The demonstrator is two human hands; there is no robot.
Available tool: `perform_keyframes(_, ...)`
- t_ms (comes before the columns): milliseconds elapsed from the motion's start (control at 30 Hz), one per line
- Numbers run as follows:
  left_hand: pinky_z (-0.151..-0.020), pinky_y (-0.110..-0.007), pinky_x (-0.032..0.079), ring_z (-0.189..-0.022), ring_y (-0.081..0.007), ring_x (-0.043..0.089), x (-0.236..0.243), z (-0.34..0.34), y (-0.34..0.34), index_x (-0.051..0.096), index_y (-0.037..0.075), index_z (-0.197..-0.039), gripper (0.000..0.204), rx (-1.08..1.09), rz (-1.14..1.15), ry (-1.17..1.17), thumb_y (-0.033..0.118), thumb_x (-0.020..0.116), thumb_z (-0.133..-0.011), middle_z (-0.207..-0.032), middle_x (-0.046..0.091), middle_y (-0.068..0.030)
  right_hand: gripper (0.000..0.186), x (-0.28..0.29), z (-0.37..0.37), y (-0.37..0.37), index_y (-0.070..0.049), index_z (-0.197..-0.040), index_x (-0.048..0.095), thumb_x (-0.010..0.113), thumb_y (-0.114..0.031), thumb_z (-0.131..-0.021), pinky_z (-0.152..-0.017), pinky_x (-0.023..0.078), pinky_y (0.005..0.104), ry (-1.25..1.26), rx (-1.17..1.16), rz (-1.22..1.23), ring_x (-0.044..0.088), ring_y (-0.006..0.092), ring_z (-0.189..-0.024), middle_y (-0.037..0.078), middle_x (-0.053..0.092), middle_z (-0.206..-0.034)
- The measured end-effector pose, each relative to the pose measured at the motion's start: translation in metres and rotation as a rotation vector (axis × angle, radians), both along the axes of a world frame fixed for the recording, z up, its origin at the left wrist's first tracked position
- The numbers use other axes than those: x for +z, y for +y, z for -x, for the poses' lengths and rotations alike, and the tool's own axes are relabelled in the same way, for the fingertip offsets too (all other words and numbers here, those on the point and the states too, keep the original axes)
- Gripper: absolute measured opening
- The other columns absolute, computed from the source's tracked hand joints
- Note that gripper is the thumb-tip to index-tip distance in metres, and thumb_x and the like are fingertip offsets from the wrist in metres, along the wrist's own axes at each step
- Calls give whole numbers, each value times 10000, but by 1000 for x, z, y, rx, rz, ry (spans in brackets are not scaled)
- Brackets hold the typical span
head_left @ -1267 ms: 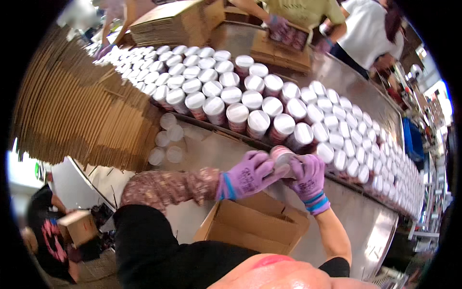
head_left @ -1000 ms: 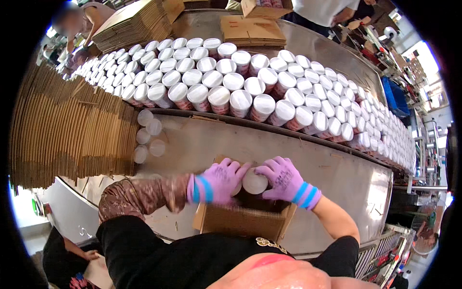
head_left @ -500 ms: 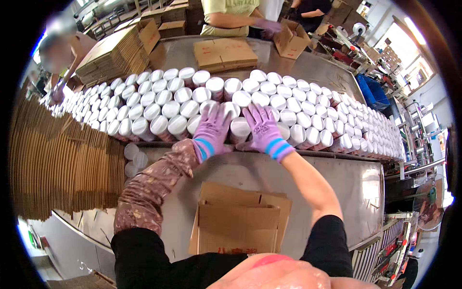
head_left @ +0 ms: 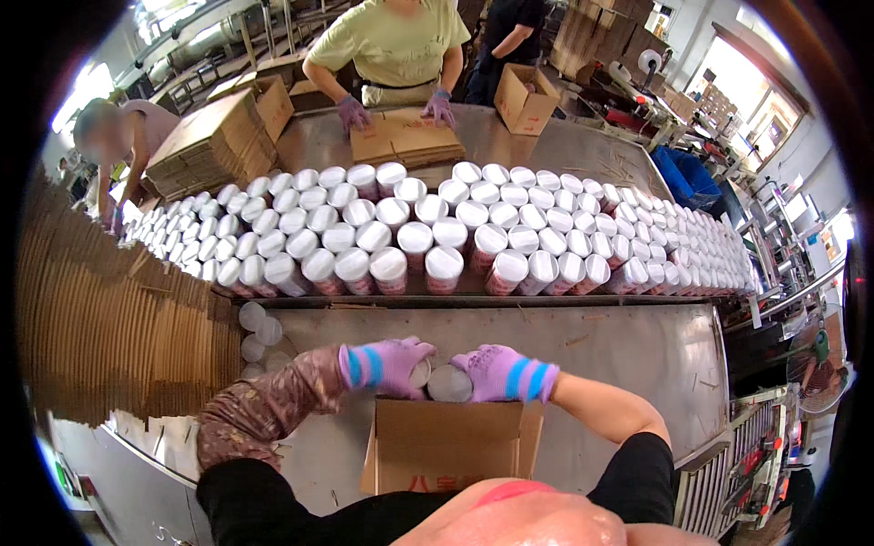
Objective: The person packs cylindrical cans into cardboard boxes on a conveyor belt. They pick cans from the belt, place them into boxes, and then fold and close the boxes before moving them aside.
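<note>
My left hand point(head_left: 397, 364), in a purple glove with a blue-striped cuff, grips a can point(head_left: 419, 373) over the far edge of an open cardboard box point(head_left: 446, 428). My right hand point(head_left: 496, 369), gloved the same way, has its fingers round a second can point(head_left: 450, 383) with a pale round top, beside the first. The lower parts of both cans are hidden by the box and gloves. Beyond my hands, long rows of cans with white tops point(head_left: 444, 264) stand upright along a raised strip.
Flattened cartons point(head_left: 118, 337) are stacked on the left beside loose clear discs point(head_left: 253, 317). Across the metal table point(head_left: 619, 355), a co-worker point(head_left: 391, 45) touches folded cardboard point(head_left: 407, 141). Other people stand farther back. A blue bin point(head_left: 687, 177) and a fan point(head_left: 815, 364) are at the right.
Half a second ago my open hands were on the white can tops in the rows; they have drawn back toward me with two cans, leaving a gap in the rows.
</note>
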State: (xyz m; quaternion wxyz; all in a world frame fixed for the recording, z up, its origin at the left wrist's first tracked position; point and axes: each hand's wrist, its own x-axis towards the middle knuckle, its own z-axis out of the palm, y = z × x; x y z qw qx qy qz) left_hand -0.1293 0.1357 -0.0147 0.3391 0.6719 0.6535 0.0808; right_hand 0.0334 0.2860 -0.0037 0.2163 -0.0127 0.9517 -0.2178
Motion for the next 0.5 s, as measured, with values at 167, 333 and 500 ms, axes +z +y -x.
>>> perform_keyframes(167, -791, -317, 425, -850, -185, 540, 31, -39, 23, 555, -14, -1045, 354, 236, 678, -442, 268, 442, -863, -945, 615, -129, 523, 2, 16, -7, -8, -1118, 493, 547, -391, -765, -791, 428, 387, -480, 179, 109, 549, 316, -934, 194, 591, -1007)
perform_keyframes(333, -750, -347, 435, -751, -211, 551, -49, -57, -15, 549, -16, -963, 305, -710, 222, -292, 252, 452, -854, -862, 601, -142, 420, -21, -20, -30, -15, -1135, 495, 445, -327, -858, -822, 424, 384, -276, 438, 312, 546, 317, -951, 202, 567, -1050)
perform_keyframes(500, -668, -388, 459, -728, -262, 579, 74, -50, -75, 525, -3, -949, 247, 755, -120, -423, 206, 502, -820, -808, 588, -174, 613, 30, -90, 13, 0, -1214, 434, 664, -321, -746, -892, 413, 321, 648, -616, 162, 530, 211, -1028, 157, 563, -1098)
